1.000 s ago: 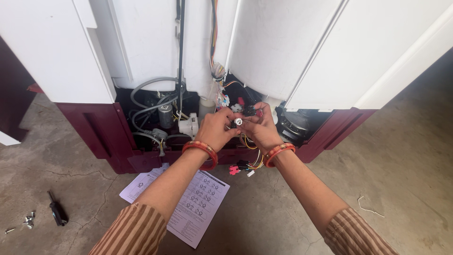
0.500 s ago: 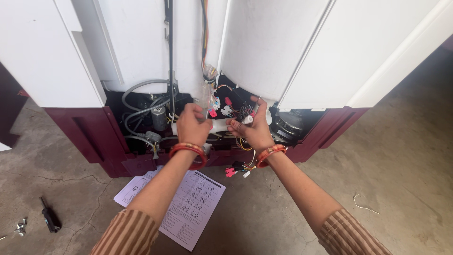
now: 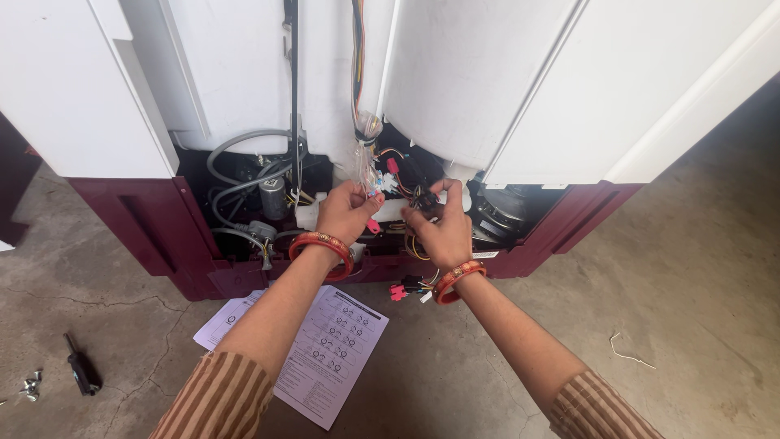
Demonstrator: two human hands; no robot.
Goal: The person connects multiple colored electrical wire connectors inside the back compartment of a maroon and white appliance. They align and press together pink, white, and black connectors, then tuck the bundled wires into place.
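On the concrete floor (image 3: 699, 276), at the far left, lie a small black tool (image 3: 81, 372) and some metal pieces (image 3: 31, 384) just beside it. Further right, a printed sheet (image 3: 325, 349) lies flat on the floor, partly under the left forearm. Behind it stands a white appliance (image 3: 487, 81) with a dark red base (image 3: 138, 228), and its lower back is open. Inside the opening, on the left side, grey hoses (image 3: 236, 183) curve around a small metal cylinder (image 3: 272, 197).

The left hand (image 3: 348, 213) reaches into the opening with an orange bangle (image 3: 322, 244) on its wrist. Its fingers are closed and pinch a small white and blue connector (image 3: 379, 187) at the end of a wire bundle (image 3: 357, 57), which hangs down from above between the two white panels. The right hand (image 3: 443, 232), also with a bangle at the wrist, is just beside the left one, and the two are close but not touching. Its fingers are curled around a black connector (image 3: 424, 199) with coloured wires. So the wiring lies between both hands and slightly above them, at the fingertips. Below the right wrist, loose red plugs (image 3: 400, 291) hang near the base. At the far right, a thin white strip (image 3: 627, 351) lies on the floor.
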